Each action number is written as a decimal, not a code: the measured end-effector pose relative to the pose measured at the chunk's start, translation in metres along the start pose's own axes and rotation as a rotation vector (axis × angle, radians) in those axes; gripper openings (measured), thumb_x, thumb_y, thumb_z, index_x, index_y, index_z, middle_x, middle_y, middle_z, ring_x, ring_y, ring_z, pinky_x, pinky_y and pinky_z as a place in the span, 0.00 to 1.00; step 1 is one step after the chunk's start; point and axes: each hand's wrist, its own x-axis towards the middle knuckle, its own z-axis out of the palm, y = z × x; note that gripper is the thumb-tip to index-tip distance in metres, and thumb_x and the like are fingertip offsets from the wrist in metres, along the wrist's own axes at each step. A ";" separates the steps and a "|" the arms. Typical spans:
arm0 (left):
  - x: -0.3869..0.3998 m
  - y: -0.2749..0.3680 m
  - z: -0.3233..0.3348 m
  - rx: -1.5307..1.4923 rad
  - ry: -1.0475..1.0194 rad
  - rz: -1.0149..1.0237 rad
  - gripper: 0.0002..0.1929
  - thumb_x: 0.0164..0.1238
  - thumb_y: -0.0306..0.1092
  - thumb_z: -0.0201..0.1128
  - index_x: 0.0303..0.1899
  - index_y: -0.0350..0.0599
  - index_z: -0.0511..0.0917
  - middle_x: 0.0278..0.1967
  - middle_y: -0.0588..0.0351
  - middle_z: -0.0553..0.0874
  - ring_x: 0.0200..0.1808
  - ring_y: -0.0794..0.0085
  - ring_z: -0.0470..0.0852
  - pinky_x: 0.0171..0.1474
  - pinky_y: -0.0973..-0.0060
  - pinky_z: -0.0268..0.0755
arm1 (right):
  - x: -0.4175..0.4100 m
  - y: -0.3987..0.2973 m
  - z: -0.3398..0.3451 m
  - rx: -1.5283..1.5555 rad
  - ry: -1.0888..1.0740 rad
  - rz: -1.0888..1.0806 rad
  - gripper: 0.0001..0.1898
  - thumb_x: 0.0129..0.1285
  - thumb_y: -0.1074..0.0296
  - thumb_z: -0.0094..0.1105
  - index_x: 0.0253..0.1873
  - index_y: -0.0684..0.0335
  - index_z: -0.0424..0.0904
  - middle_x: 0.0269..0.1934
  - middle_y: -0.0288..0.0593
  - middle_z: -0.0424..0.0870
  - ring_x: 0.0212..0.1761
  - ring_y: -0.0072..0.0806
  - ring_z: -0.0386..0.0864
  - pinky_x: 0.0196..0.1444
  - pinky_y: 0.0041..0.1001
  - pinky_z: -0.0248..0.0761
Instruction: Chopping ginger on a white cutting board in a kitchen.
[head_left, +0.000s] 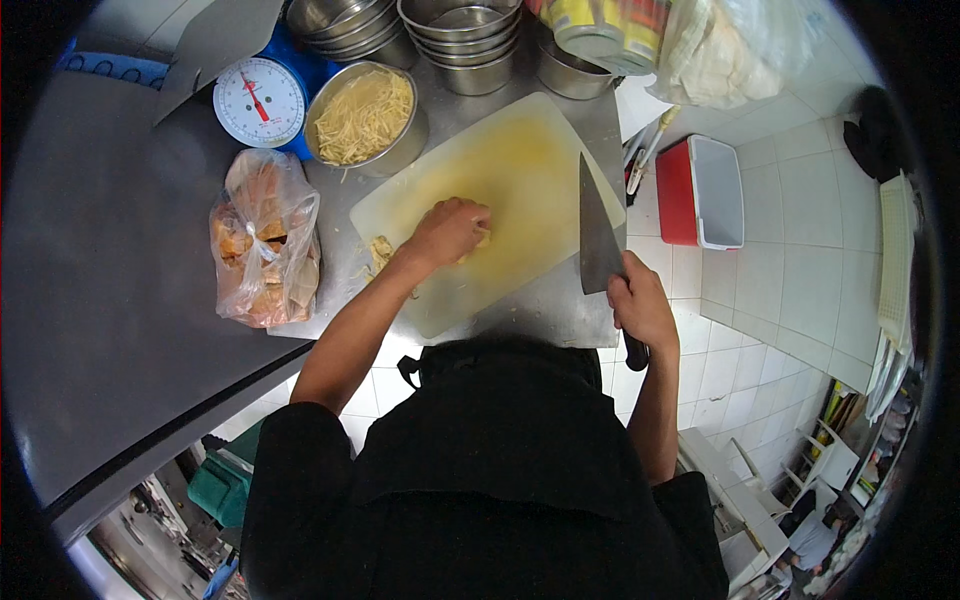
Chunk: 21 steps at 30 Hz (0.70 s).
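Observation:
My left hand (453, 229) is over the middle of a pale plastic cutting board (525, 157) stained yellow, its fingers closed on a small yellowish piece of food (484, 240), mostly hidden. At the board's right edge my right hand (642, 304) grips the dark handle of a large cleaver (598, 240), whose blade points away from me. A knobbly ginger-like piece (381, 253) lies at the board's left edge, with thin scraps near it. Beyond the board's upper left edge stands a steel bowl (412, 139) full of pale yellow shreds (364, 116).
Left of the board are a dial scale (260, 103) and a tied plastic bag of orange-brown food (262, 247). Stacked steel bowls (469, 56) and a bag of cans (607, 37) stand at the back. A red and white cooler (701, 193) is to the right, beyond the steel table (525, 307).

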 end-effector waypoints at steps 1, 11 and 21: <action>0.003 -0.002 -0.005 0.001 -0.002 0.003 0.09 0.59 0.32 0.66 0.38 0.37 0.82 0.36 0.45 0.86 0.42 0.52 0.86 0.47 0.59 0.77 | -0.001 0.001 -0.001 0.002 0.003 0.002 0.13 0.64 0.74 0.48 0.50 0.74 0.69 0.22 0.54 0.78 0.16 0.38 0.79 0.22 0.37 0.72; 0.088 0.014 -0.037 -0.188 0.040 0.179 0.11 0.62 0.34 0.65 0.42 0.38 0.84 0.35 0.48 0.87 0.35 0.63 0.85 0.43 0.67 0.76 | -0.013 0.015 -0.011 0.092 0.066 0.031 0.08 0.65 0.75 0.45 0.45 0.71 0.71 0.21 0.39 0.72 0.14 0.24 0.71 0.18 0.27 0.67; 0.041 -0.018 -0.037 -0.002 -0.365 0.103 0.09 0.53 0.22 0.64 0.37 0.40 0.85 0.36 0.50 0.87 0.42 0.58 0.85 0.47 0.65 0.77 | -0.025 0.033 -0.011 0.100 0.086 0.058 0.07 0.65 0.76 0.45 0.45 0.71 0.71 0.21 0.40 0.73 0.14 0.25 0.72 0.18 0.28 0.67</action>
